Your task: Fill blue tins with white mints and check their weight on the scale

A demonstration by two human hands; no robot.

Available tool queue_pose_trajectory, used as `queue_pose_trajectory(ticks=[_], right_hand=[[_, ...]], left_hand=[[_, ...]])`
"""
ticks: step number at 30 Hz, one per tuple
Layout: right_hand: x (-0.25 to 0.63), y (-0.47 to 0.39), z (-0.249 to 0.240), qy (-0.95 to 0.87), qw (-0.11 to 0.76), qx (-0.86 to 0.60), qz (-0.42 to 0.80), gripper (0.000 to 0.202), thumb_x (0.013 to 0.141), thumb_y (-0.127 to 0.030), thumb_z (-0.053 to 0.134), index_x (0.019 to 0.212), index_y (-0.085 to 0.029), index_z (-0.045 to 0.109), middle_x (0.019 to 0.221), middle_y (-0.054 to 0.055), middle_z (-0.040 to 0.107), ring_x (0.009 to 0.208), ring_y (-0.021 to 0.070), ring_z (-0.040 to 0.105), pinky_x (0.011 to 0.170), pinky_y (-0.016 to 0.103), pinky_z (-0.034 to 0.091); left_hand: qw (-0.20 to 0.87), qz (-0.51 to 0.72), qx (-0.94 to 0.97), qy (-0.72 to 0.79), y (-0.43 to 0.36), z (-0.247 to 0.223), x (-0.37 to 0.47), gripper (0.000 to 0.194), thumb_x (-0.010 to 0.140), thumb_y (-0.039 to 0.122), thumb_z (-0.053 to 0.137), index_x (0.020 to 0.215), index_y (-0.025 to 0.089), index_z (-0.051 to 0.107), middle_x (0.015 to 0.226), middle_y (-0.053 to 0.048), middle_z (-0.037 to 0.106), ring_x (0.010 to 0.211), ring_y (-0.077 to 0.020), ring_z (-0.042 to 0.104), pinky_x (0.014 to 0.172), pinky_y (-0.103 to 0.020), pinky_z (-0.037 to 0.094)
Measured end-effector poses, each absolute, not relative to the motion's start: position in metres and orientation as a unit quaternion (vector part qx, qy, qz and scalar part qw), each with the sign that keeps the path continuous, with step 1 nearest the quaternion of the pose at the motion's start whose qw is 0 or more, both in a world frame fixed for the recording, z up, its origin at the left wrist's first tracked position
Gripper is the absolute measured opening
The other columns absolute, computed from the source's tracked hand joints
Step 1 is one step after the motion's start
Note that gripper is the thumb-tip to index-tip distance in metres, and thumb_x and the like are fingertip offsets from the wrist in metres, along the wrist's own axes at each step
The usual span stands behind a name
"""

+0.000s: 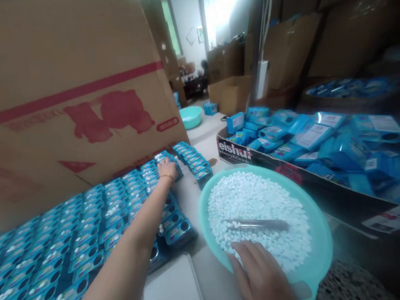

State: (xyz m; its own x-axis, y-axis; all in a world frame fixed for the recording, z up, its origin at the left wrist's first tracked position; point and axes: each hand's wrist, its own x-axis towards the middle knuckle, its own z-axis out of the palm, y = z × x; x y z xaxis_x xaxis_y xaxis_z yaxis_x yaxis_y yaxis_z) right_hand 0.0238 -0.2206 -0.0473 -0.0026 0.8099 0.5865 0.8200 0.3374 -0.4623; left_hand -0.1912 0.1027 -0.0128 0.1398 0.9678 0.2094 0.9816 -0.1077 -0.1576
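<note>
Seeing two bare hands over a pale, smooth counter (pixel 204 136). Got the left hand (pixel 167 169) at the far end of long, tight rows of small blue boxes with dark round holes (pixel 92 218), fingers bent down over the tops. Can't tell whether gripping anything, fingertips too blurred. Got the right hand (pixel 262 279) at the near rim of a wide, round, turquoise plastic basin (pixel 322 252), fingers loosely curved, tips by the small white pellets (pixel 269 197) filling most of it. Can't tell whether holding or touching any, palm turned away.

Also seeing a long grey scoop-like tool (pixel 259 224) lying on the pellets, just beyond the right hand, in neither hand. Can make out white pellets on many of the boxes too. Note a short separate row of blue boxes (pixel 194 161) just right of the left hand. Near side, between rows and basin: flat white rectangular panel (pixel 175 286).

Far left, behind the rows: large brown cardboard box with red print (pixel 124 56). Far right, beyond the basin: black cardboard tray with white lettering (pixel 341 208), heaped with glossy blue packs (pixel 315 136). Farther back on the counter: second turquoise basin (pixel 195 123).
</note>
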Motion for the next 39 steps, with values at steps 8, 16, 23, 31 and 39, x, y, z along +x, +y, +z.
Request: queue_pose_trajectory(ticks=[8, 16, 23, 31, 39], right_hand=[[0.026, -0.223, -0.040, -0.721, 0.347, -0.600, -0.003, 0.021, 0.094, -0.026, 0.047, 0.100, -0.015, 0.065, 0.087, 0.010, 0.066, 0.081, 0.0251, 0.058, 0.073, 0.039, 0.045], [0.033, -0.224, -0.046, -0.728, 0.332, -0.599, 0.020, 0.029, 0.094, -0.032, 0.047, 0.103, -0.013, 0.066, 0.095, 0.013, 0.068, 0.093, 0.0281, 0.059, 0.080, 0.040, 0.046], [0.038, -0.220, -0.053, -0.720, 0.383, -0.575, 0.059, 0.026, 0.091, -0.034, 0.049, 0.100, -0.015, 0.066, 0.096, 0.013, 0.067, 0.098, 0.0286, 0.060, 0.086, 0.044, 0.048], [0.077, -0.179, -0.043, -0.727, 0.082, -0.671, 0.120, 0.050, 0.075, -0.050, 0.065, 0.109, -0.014, 0.067, 0.107, 0.017, 0.060, 0.095, 0.0326, 0.061, 0.088, 0.047, 0.046], [0.071, -0.175, -0.027, -0.724, -0.003, -0.679, 0.117, 0.069, 0.069, -0.056, 0.063, 0.124, -0.015, 0.053, 0.120, 0.019, 0.054, 0.090, 0.0315, 0.063, 0.078, 0.043, 0.048]], left_hand=[[0.148, -0.049, -0.802, -0.577, 0.037, 0.057, -0.204, 0.020, 0.084, 0.028, 0.049, 0.093, 0.020, 0.064, 0.109, -0.011, 0.053, 0.108, -0.0302, 0.051, 0.096, -0.048, 0.034], [-0.037, -0.026, -0.882, -0.469, -0.182, 0.088, -0.231, 0.018, 0.084, 0.042, 0.057, 0.088, 0.024, 0.058, 0.084, -0.003, 0.058, 0.073, -0.0191, 0.057, 0.067, -0.030, 0.042], [-0.061, -0.026, -0.866, -0.495, -0.242, 0.028, -0.236, 0.029, 0.084, 0.038, 0.059, 0.108, 0.023, 0.051, 0.093, -0.006, 0.065, 0.082, -0.0219, 0.062, 0.069, -0.032, 0.046], [-0.036, -0.272, -0.770, -0.577, -0.278, 0.028, -0.279, 0.022, 0.088, 0.039, 0.056, 0.094, 0.019, 0.062, 0.089, -0.005, 0.065, 0.083, -0.0171, 0.061, 0.077, -0.029, 0.048], [-0.030, -0.337, -0.648, -0.682, -0.343, -0.054, -0.324, 0.017, 0.087, 0.031, 0.057, 0.083, 0.016, 0.062, 0.077, -0.002, 0.065, 0.070, -0.0124, 0.059, 0.071, -0.025, 0.046]])
